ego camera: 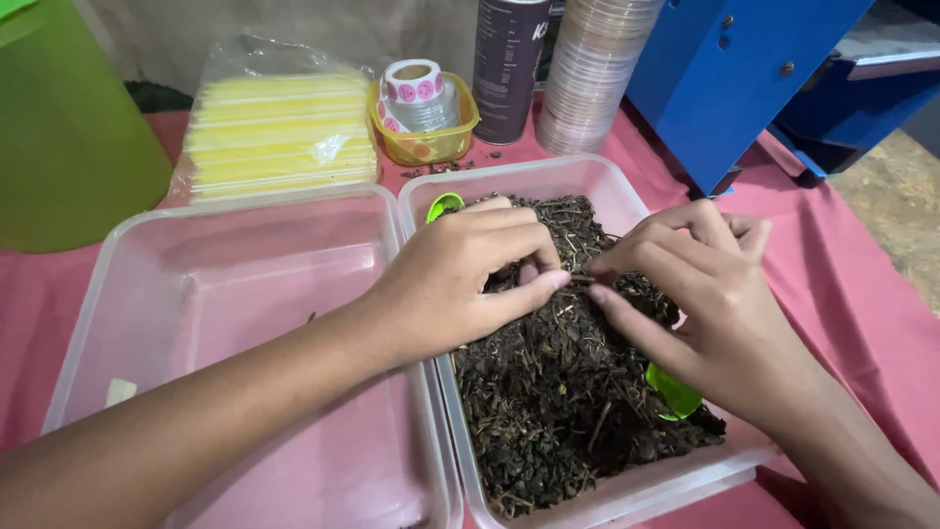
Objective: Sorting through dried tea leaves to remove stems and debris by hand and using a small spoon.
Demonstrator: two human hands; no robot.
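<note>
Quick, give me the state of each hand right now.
Left hand: fingers curled, pinching bits of the dried leaves.
Right hand: fingers pinched together on a thin stem in the same leaves.

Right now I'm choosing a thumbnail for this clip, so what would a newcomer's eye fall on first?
The dark heap of dried leaves filling the clear plastic tub at centre right, with the left hand and right hand meeting over it, fingertips pinching at the leaves. Next, the nearly empty tub to its left and the bright yellow stack of bags behind that.
</note>
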